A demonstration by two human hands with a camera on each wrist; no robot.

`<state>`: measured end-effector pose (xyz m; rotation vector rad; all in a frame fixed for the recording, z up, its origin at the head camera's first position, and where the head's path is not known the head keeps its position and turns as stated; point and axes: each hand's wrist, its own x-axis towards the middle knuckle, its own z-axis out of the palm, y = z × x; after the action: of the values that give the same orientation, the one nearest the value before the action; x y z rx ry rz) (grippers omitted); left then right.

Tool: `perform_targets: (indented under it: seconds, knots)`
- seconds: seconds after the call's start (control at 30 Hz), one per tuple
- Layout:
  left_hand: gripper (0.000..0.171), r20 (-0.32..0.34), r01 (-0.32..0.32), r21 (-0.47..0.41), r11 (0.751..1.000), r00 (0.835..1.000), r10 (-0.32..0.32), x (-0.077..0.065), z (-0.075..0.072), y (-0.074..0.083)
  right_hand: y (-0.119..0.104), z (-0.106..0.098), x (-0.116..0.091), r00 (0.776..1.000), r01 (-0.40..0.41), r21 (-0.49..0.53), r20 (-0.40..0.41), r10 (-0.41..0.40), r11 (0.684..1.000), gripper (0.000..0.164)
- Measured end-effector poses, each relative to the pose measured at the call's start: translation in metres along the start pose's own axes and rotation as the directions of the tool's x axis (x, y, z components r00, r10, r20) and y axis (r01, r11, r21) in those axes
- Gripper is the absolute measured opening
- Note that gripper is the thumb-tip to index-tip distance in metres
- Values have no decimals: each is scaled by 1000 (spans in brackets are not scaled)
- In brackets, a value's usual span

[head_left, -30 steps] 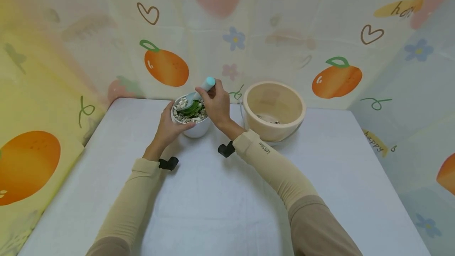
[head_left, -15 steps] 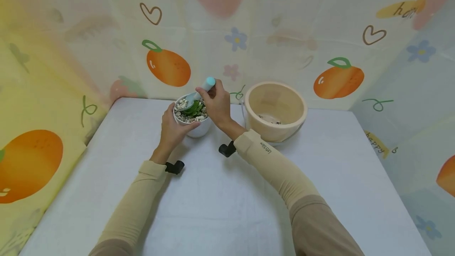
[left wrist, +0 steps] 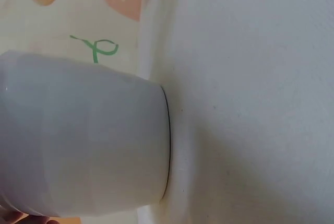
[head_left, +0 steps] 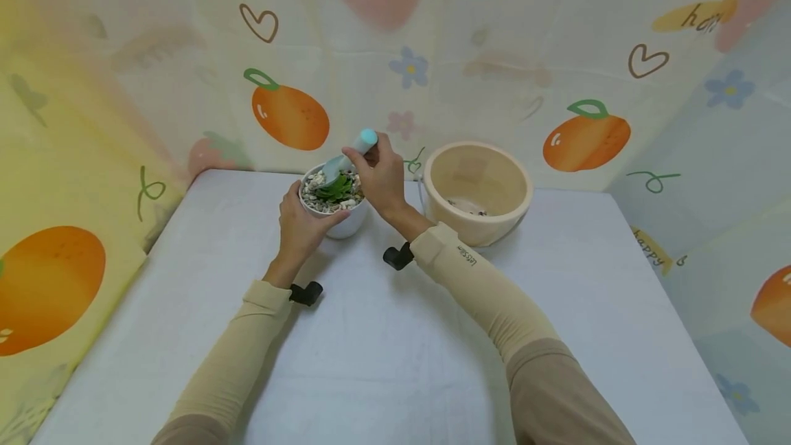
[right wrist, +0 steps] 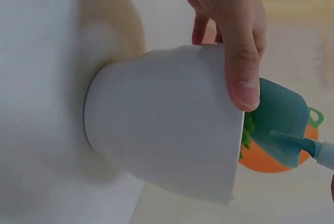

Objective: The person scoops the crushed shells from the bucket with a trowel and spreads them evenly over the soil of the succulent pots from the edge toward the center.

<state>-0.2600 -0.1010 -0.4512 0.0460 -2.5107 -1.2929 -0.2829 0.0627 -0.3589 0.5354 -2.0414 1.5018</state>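
Note:
A white flowerpot (head_left: 343, 227) stands on the table, filled with pale gravel around a green succulent (head_left: 337, 189). My left hand (head_left: 301, 226) grips its left side, fingers around the wall and thumb over the front rim. In the right wrist view that thumb (right wrist: 243, 72) lies on the rim of the pot (right wrist: 162, 125). My right hand (head_left: 384, 180) pinches the light-blue handle of a small trowel (head_left: 367, 141). Its blade (right wrist: 282, 117) tilts down over the pot mouth, close to the leaves. Whether the blade tip touches the gravel is hard to tell.
A cream bucket (head_left: 477, 231) with a wire handle stands right of the pot, a few dark bits on its bottom. White cloth covers the table (head_left: 383, 356). A fruit-printed curtain (head_left: 494, 101) hangs close behind both containers.
The trowel and my right hand have risen slightly and shifted a little right. My left wrist has swung a little to the right while that hand keeps the pot; the bucket stays put.

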Motion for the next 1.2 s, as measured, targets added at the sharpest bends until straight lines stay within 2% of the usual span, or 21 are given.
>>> perform_targets:
  seconds: [0.13, 0.27, 0.33, 0.43, 0.57, 0.77, 1.0, 1.2]
  knots:
    - [108, 38, -25, -13, 1000, 999, 26, 3, -4, -4, 3, 0, -1, 1000, -27, 9, 12, 27, 1000, 32]
    - [105, 120, -49, -43, 998, 991, 54, 11, -12, -8, 5, 1, -2, 999, -39, 14, 19, 38, 999, 33]
    - [105, 181, -58, -66, 996, 981, 69, 17, -17, -9, 6, 1, -2, 999, -37, 11, 18, 36, 999, 32]
    - [110, 284, -32, -91, 995, 957, 56, 24, -23, -10, 6, 2, -3, 999, -33, 5, 21, 33, 999, 33]
    - [115, 347, 9, -78, 997, 938, 18, 28, -25, -12, 4, 2, -4, 999, -36, -7, 35, 36, 999, 33]
    - [114, 300, 6, -73, 997, 954, 17, 24, -18, -12, 2, 0, -1, 1000, 7, -5, 22, -7, 1000, 34]
    - [109, 176, 9, -69, 998, 984, 3, 14, -8, -4, 1, -1, 0, 999, 33, -24, 19, -32, 999, 34]
    - [113, 95, 39, -6, 999, 995, -38, 7, -1, 3, 0, -2, 1, 999, 38, -19, 19, -38, 999, 33]
